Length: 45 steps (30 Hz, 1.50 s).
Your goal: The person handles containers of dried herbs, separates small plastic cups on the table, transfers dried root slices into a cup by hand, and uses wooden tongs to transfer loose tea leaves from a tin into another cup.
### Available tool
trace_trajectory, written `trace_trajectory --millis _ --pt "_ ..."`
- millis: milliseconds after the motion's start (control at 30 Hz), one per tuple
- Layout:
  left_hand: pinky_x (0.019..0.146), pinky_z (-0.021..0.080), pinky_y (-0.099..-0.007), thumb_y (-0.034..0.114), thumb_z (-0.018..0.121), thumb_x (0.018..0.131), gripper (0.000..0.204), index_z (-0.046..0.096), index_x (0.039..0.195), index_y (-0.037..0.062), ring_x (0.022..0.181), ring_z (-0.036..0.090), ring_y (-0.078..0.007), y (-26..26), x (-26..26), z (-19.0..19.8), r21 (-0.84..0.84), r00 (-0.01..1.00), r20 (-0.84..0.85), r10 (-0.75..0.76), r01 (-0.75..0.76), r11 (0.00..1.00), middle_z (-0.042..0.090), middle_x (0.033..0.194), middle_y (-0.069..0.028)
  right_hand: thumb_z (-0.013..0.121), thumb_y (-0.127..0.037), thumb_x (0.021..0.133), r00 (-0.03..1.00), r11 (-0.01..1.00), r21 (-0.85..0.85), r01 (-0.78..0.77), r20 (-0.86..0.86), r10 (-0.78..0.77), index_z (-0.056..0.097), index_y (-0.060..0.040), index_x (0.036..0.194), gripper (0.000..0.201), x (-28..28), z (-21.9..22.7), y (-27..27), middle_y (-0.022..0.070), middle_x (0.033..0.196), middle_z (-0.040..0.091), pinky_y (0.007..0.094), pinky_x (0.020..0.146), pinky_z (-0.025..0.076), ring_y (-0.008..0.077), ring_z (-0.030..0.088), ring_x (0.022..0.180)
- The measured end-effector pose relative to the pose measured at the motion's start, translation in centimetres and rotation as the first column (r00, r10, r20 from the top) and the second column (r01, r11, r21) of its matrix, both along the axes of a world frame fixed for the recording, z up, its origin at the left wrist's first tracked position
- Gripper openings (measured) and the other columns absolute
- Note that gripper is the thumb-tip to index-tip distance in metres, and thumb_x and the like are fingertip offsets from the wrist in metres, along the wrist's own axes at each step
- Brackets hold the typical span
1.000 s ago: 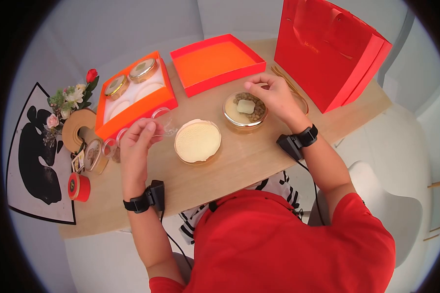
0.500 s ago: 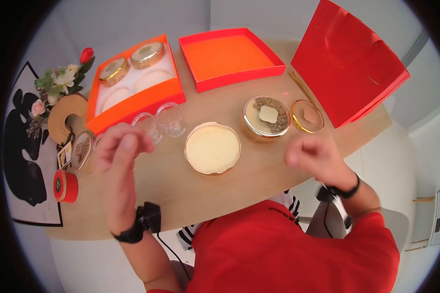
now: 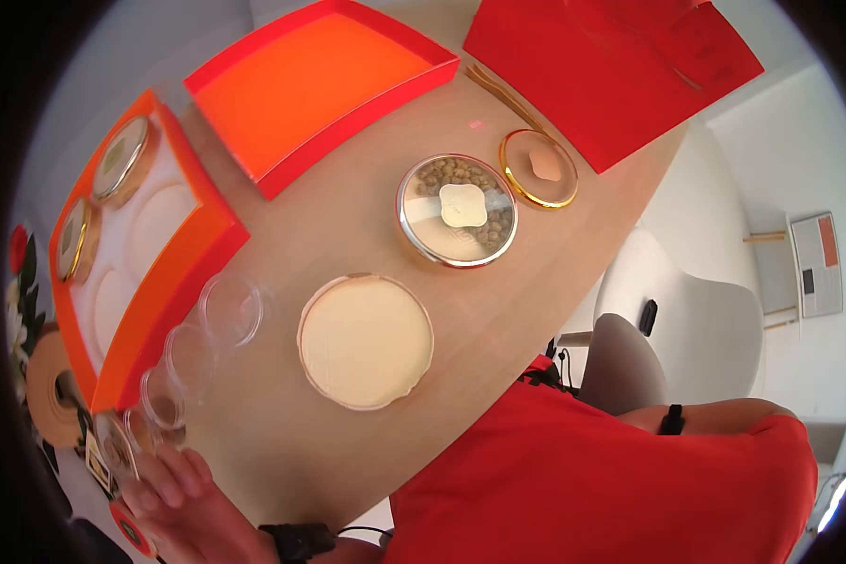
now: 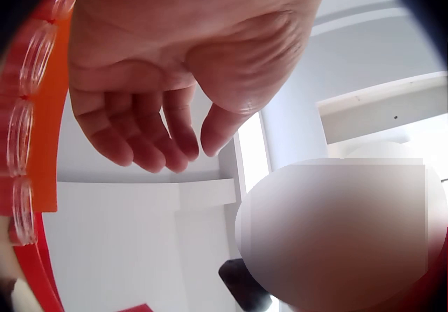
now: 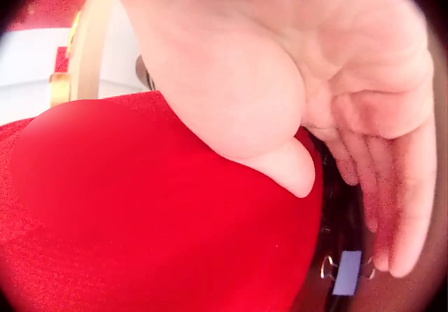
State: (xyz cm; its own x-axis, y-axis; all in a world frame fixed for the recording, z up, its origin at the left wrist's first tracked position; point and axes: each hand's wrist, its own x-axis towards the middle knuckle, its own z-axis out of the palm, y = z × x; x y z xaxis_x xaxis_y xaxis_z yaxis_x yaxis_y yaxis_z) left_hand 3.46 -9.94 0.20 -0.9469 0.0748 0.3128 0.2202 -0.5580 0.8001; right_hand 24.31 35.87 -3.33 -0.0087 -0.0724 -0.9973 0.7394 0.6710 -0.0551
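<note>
My left hand (image 3: 183, 498) hangs at the table's lower left, near a red round tin (image 3: 132, 528). In the left wrist view its fingers (image 4: 143, 133) are loosely bent with nothing between them. The right hand (image 5: 336, 81) is out of sight in the head view; in its wrist view it hangs beside the red shirt (image 5: 168, 207), fingers nearly straight, holding nothing. A round tub with a pale cream top (image 3: 367, 343) stands mid-table. Behind it to the right is a clear-lidded jar (image 3: 456, 211) of small brown pieces with a cream label.
Several clear plastic cups (image 3: 231, 308) line the front of an orange box (image 3: 174, 291) holding two gold-lidded jars (image 3: 120, 160). A shallow red-orange box part (image 3: 320, 75) lies behind. A gold-rimmed lid (image 3: 539, 169), gold utensils (image 3: 503, 97) and a red paper bag (image 3: 602, 75) are at right.
The head view has swung and tilted. My left hand has let go of a clear cup and drawn down and left. My right hand has left the jar and dropped beside the body.
</note>
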Motion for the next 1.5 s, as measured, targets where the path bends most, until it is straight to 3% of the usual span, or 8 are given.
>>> trace_trajectory --millis 33,67,133,167,300,667,1200,1500 --pt "0.09 0.047 -0.0405 0.037 0.063 0.111 0.03 0.076 0.114 0.01 0.109 0.063 -0.0285 0.5 0.1 0.1 -0.083 0.994 -0.016 0.109 -0.11 0.99 0.072 0.128 -0.0126 0.063 -0.028 0.108 1.0 1.0 0.004 0.014 0.004 -0.014 0.065 -0.0006 0.143 0.044 0.1 0.1 -0.2 0.0174 0.134 0.074 0.0395 0.101 0.059 0.0224 0.072 0.122" --pt "0.09 0.047 -0.0405 0.037 0.063 0.111 0.03 0.076 0.114 0.01 0.109 0.063 -0.0285 0.2 0.0 0.0 -0.079 0.996 -0.006 0.094 -0.094 0.992 0.072 0.128 -0.0126 0.063 -0.028 0.108 1.0 1.0 0.006 0.026 0.012 -0.026 0.065 -0.0006 0.143 0.045 0.3 0.2 -0.4 0.0174 0.134 0.074 0.0395 0.101 0.059 0.0224 0.072 0.122" --pt "0.085 0.044 -0.0404 0.036 0.062 0.112 0.029 0.076 0.114 0.0107 0.097 0.057 -0.0254 -0.3 -0.2 0.0 -0.077 1.0 -0.022 0.017 -0.018 0.997 0.068 0.113 -0.0072 0.063 -0.028 0.108 0.999 0.999 0.013 0.041 0.026 -0.041 0.065 -0.0006 0.143 0.045 0.4 0.6 -0.8 0.0174 0.134 0.074 0.0394 0.101 0.059 0.0224 0.072 0.122" --pt "0.081 0.042 -0.0398 0.038 0.062 0.112 0.029 0.075 0.111 0.0116 0.091 0.051 -0.0232 0.4 0.0 0.1 -0.101 0.994 -0.008 0.11 -0.111 0.989 0.06 0.099 -0.0043 0.063 -0.028 0.108 0.999 0.999 0.02 0.042 0.029 -0.043 0.065 -0.0006 0.143 0.045 0.5 0.9 -0.6 0.0174 0.134 0.073 0.0394 0.101 0.059 0.0224 0.072 0.122" --pt "0.08 0.042 -0.0384 0.038 0.062 0.112 0.03 0.075 0.109 0.0113 0.092 0.051 -0.0233 -0.2 0.1 -0.4 -0.076 0.99 0.045 0.131 -0.127 0.989 0.059 0.099 -0.0046 0.064 -0.028 0.108 0.999 0.999 0.043 0.024 0.033 -0.025 0.065 -0.0005 0.144 0.045 -0.1 1.8 0.1 0.0174 0.134 0.073 0.0393 0.1 0.059 0.0224 0.072 0.121" --pt "0.081 0.044 -0.0386 0.03 0.062 0.111 0.028 0.07 0.123 0.0069 0.096 0.055 -0.0244 -0.2 0.0 -1.0 -0.051 0.995 0.01 0.097 -0.096 0.994 0.062 0.104 -0.0079 0.064 -0.029 0.107 0.998 0.999 0.049 -0.013 0.059 0.01 0.064 -0.0004 0.144 0.047 -0.6 2.6 1.1 0.0172 0.135 0.073 0.0389 0.099 0.059 0.0225 0.072 0.12" --pt "0.08 0.043 -0.0421 0.034 0.065 0.108 0.029 0.068 0.117 0.0068 0.095 0.053 -0.0276 -0.2 0.7 -1.4 -0.036 0.988 0.041 0.148 -0.147 0.988 0.058 0.101 -0.0075 0.066 -0.03 0.106 0.994 0.991 0.107 -0.078 0.088 0.068 0.064 -0.0002 0.145 0.048 -1.2 4.2 4.8 0.0171 0.136 0.073 0.0384 0.097 0.06 0.0226 0.073 0.119" --pt "0.077 0.043 -0.0413 0.035 0.06 0.109 0.036 0.066 0.126 0.005 0.091 0.05 -0.027 -0.1 0.1 -1.6 -0.23 0.99 -0.029 0.135 -0.138 0.963 0.056 0.101 -0.0102 0.066 -0.031 0.106 0.996 0.983 0.163 -0.078 0.062 0.069 0.063 0.0 0.145 0.05 -1.1 4.5 8.2 0.017 0.137 0.073 0.0381 0.096 0.06 0.0226 0.073 0.118"
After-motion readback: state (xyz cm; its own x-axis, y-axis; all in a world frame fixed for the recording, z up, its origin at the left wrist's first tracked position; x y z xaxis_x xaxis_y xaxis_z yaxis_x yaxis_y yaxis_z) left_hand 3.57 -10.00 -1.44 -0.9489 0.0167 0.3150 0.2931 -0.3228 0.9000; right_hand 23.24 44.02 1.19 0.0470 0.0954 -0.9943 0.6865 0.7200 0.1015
